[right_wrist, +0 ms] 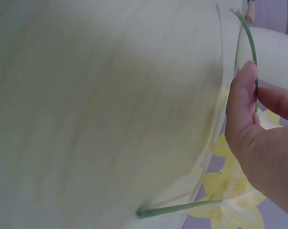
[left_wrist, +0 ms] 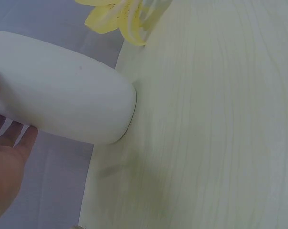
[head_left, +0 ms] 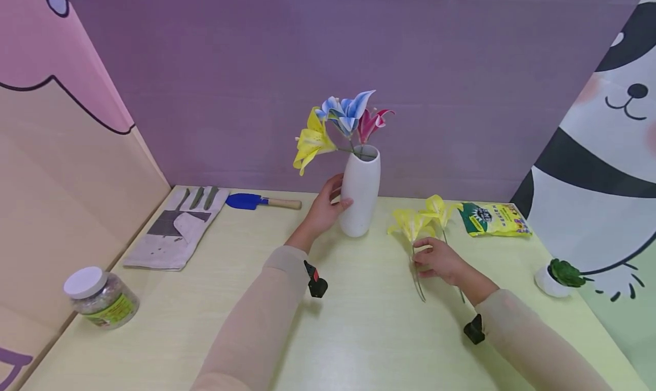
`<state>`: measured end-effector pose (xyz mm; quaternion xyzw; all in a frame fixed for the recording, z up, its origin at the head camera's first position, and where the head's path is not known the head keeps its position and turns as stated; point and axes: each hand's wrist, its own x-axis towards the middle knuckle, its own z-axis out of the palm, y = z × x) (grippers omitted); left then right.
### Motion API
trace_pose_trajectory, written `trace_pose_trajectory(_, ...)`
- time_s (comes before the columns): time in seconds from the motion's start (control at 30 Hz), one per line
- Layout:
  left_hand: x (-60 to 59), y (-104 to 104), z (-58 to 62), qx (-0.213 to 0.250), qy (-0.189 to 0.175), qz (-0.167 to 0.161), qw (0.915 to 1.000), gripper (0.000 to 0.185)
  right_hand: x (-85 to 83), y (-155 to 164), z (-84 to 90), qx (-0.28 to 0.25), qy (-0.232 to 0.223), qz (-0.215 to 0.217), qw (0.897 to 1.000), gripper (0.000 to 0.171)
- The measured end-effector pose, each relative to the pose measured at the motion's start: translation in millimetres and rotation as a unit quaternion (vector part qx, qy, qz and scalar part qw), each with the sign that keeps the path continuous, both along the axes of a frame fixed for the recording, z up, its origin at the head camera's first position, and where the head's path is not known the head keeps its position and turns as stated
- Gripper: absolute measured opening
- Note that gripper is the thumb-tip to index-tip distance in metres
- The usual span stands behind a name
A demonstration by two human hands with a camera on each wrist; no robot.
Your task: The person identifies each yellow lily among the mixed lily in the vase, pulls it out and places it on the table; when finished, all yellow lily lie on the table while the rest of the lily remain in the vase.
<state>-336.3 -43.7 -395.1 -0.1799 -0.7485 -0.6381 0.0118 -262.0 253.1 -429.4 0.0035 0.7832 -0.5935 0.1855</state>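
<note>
A white vase [head_left: 361, 194] stands upright on the table, holding a yellow lily [head_left: 311, 140], a blue-and-white flower [head_left: 346, 112] and a pinkish-red flower [head_left: 373, 123]. My left hand [head_left: 324, 209] holds the vase's left side, thumb across its front; the left wrist view shows the fingers against the vase [left_wrist: 67, 90]. Between thumb and fingers, my right hand [head_left: 441, 261] pinches the green stem [right_wrist: 251, 40] of an artificial yellow lily [head_left: 411, 225]. Behind that hand is a second yellow lily [head_left: 438, 209], its stem [right_wrist: 177, 208] angled over the table in the right wrist view.
Along the back left lie folded gardening gloves [head_left: 176, 231] and a blue trowel [head_left: 261, 201] with a wooden handle. A lidded jar [head_left: 105, 300] stands at the left edge. On the right are a green-and-yellow packet [head_left: 496, 219] and a small potted succulent [head_left: 558, 278].
</note>
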Motion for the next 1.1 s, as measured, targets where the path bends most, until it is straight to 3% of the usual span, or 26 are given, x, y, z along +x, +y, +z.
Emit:
trace_pose_trajectory(0.4, -1.2, 0.0, -0.6, -0.003, -0.003, 0.002, 1.0000, 0.069, -7.7, 12.0, -7.6, -0.046, -0.042, 0.008, 0.998, 0.033)
trace_pose_trajectory(0.6, -2.4, 0.1, -1.9, 0.000, -0.001, 0.001, 1.0000, 0.069, -8.4, 13.9, -1.1, -0.015, -0.043, 0.005, 0.999, 0.035)
trace_pose_trajectory(0.83, -2.3, 0.5, -1.1, 0.002, -0.004, 0.001, 1.0000, 0.068, -11.4, 10.0, 31.4, 0.119, 0.020, 0.031, 0.992, 0.036)
trace_pose_trajectory(0.93, -2.6, 0.4, -1.2, 0.004, -0.004, 0.001, 1.0000, 0.068, -17.0, 6.7, 44.7, 0.134, 0.064, 0.048, 0.988, 0.036)
trace_pose_trajectory(1.1, -2.2, -0.4, -1.7, 0.002, -0.004, 0.003, 1.0000, 0.069, -28.8, -3.1, 54.5, 0.109, 0.165, 0.047, 0.979, 0.038)
